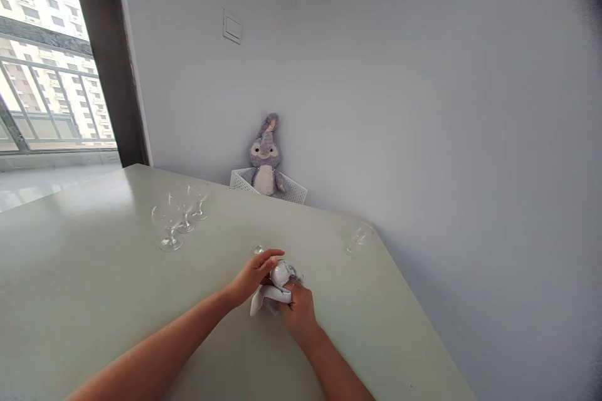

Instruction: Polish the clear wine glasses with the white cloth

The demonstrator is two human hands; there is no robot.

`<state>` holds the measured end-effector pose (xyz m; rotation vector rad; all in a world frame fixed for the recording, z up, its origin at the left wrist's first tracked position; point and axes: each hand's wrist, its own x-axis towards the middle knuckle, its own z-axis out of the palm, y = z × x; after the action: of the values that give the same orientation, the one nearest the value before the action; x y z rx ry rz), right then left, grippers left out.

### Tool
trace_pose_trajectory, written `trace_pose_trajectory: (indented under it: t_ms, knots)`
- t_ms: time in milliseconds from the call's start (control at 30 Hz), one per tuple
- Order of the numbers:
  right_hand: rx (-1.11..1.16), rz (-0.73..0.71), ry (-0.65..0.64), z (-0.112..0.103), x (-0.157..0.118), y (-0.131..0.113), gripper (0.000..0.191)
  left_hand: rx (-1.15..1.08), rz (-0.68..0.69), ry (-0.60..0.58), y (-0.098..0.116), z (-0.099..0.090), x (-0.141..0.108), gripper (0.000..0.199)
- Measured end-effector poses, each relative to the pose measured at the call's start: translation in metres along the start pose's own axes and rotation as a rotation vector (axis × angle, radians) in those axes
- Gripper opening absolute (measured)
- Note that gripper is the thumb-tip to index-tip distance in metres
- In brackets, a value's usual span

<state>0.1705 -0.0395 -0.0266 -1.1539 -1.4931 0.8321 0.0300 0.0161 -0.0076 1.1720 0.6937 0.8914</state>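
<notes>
Above the pale green table [226,351], my left hand [251,274] is closed on a clear stemmed glass [280,274], whose round base or foot shows just beyond my fingers. My right hand [297,308] is closed on a white cloth [270,298], which is bunched around and partly inside the glass bowl. The cloth and fingers hide much of the glass. One end of the cloth hangs down between my wrists.
Three stemmed glasses stand upright at the left, the nearest [171,239] in front. Another small glass [359,236] is near the table's right back edge. Behind the table, a grey plush rabbit [264,166] sits in a white perforated basket [295,192] against the wall.
</notes>
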Motion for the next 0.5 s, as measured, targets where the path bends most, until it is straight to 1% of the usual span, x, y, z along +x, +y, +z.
trace_pose_trajectory:
  t_ms: [33, 67, 133, 233, 300, 333, 400, 500]
  knots:
    - [-0.001, 0.0, -0.006, -0.001, 0.001, -0.001, 0.002, 0.024, -0.005, 0.007, 0.0, 0.001, 0.0, 0.04]
    - [0.062, 0.033, -0.018, -0.001, 0.002, -0.002, 0.004, 0.045, 0.007, -0.001, 0.001, 0.001, -0.001, 0.04]
    - [0.331, 0.174, -0.013, -0.002, 0.004, -0.003, 0.012, 0.065, 0.086, -0.034, 0.005, 0.002, -0.003, 0.037]
    - [0.802, 0.42, 0.052, -0.003, 0.006, -0.004, 0.023, 0.052, 0.21, -0.122, 0.011, 0.002, -0.007, 0.037]
    - [0.972, 0.517, 0.089, -0.003, 0.006, -0.005, 0.023, 0.068, 0.236, -0.168, 0.013, 0.001, -0.008, 0.036]
    - [1.002, 0.533, 0.1, -0.003, 0.006, -0.005, 0.023, 0.087, 0.229, -0.178, 0.013, 0.0, -0.008, 0.036]
    - [0.976, 0.489, 0.095, -0.001, 0.005, -0.004, 0.023, 0.105, 0.204, -0.173, 0.011, -0.003, -0.006, 0.036]
    - [0.762, 0.356, 0.007, 0.002, 0.002, -0.002, 0.021, 0.031, 0.143, -0.173, 0.007, -0.006, -0.004, 0.04]
